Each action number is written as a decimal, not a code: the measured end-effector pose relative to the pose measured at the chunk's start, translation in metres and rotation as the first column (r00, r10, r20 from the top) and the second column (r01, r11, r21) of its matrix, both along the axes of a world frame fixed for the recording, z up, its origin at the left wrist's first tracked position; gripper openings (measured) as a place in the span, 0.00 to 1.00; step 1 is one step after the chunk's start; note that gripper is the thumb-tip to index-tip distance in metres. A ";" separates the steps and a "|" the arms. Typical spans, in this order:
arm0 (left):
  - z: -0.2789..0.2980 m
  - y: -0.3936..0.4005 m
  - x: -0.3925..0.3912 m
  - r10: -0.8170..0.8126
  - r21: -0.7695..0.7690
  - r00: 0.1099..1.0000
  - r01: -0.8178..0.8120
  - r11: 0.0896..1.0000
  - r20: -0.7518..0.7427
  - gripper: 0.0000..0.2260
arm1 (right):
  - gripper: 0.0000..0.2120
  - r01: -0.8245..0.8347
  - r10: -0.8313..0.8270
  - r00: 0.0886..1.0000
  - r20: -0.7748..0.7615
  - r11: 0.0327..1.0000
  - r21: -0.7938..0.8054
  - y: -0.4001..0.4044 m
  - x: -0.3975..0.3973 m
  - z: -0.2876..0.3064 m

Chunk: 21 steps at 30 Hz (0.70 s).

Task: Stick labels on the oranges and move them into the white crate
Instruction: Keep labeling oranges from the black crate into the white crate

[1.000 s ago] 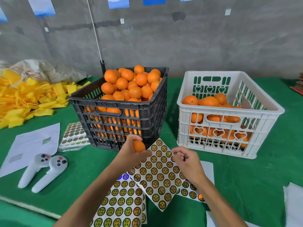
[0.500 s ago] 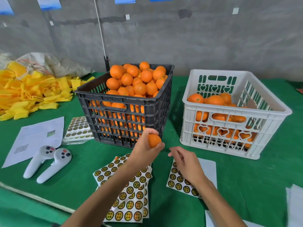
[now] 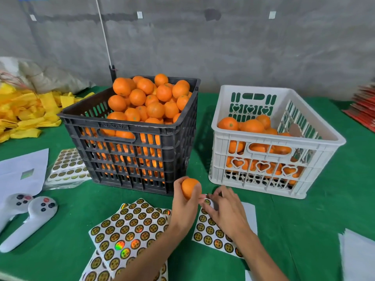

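My left hand (image 3: 183,207) grips one orange (image 3: 189,188) just in front of the black crate (image 3: 129,157), which is heaped with oranges (image 3: 150,102). Right beside it, my right hand (image 3: 226,209) pinches a round gold label (image 3: 207,201) at the top corner of a label sheet (image 3: 213,234) lying on the green table. The label sits close to the held orange. The white crate (image 3: 269,151) stands to the right, partly filled with oranges (image 3: 251,125).
More label sheets (image 3: 125,230) lie fanned under my left forearm, and a stack of label sheets (image 3: 67,165) sits left of the black crate. Two white controllers (image 3: 30,216) and a paper (image 3: 22,171) lie at the left. Yellow cloths (image 3: 24,112) are piled far left.
My left hand carried the orange to the right and my right hand came up to meet it. The label sheet my right hand held a second ago now lies flat on the table.
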<state>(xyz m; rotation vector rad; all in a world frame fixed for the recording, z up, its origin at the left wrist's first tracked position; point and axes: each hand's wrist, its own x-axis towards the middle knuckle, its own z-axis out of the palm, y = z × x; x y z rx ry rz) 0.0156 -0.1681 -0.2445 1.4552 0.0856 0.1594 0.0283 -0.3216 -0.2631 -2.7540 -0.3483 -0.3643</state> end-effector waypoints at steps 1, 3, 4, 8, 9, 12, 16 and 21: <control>-0.002 -0.001 -0.001 0.019 -0.021 1.000 -0.019 1.000 0.011 0.16 | 0.22 0.005 -0.005 1.000 -0.006 1.000 0.030 0.000 0.000 0.001; -0.007 -0.003 -0.002 0.043 -0.047 0.999 -0.042 0.998 0.024 0.15 | 0.19 0.019 -0.016 1.000 -0.027 0.993 0.118 0.000 0.002 -0.001; -0.008 -0.003 -0.002 0.044 -0.048 0.999 -0.042 0.998 0.031 0.14 | 0.18 0.027 -0.021 0.999 -0.036 0.986 0.166 -0.001 0.002 -0.002; -0.011 -0.002 -0.003 0.010 -0.018 1.000 -0.009 1.000 0.020 0.14 | 0.13 0.085 -0.053 0.993 -0.106 0.940 0.329 0.001 0.006 -0.004; -0.011 -0.002 -0.003 0.002 -0.004 1.000 -0.002 1.000 0.018 0.14 | 0.11 0.106 -0.063 0.990 -0.125 0.923 0.369 0.001 0.007 -0.003; -0.011 -0.002 -0.002 -0.018 0.009 1.000 0.017 1.000 0.020 0.15 | 0.09 0.158 -0.079 0.980 -0.184 0.868 0.471 0.002 0.009 -0.002; -0.011 -0.002 -0.002 -0.028 0.083 1.000 0.027 0.996 0.011 0.18 | 0.09 0.221 -0.143 0.974 -0.174 0.747 0.627 0.004 0.007 0.006; -0.016 -0.001 -0.002 -0.077 0.134 0.997 0.075 0.988 0.003 0.18 | 0.07 0.024 -0.132 0.982 0.134 0.794 0.607 0.007 -0.006 0.018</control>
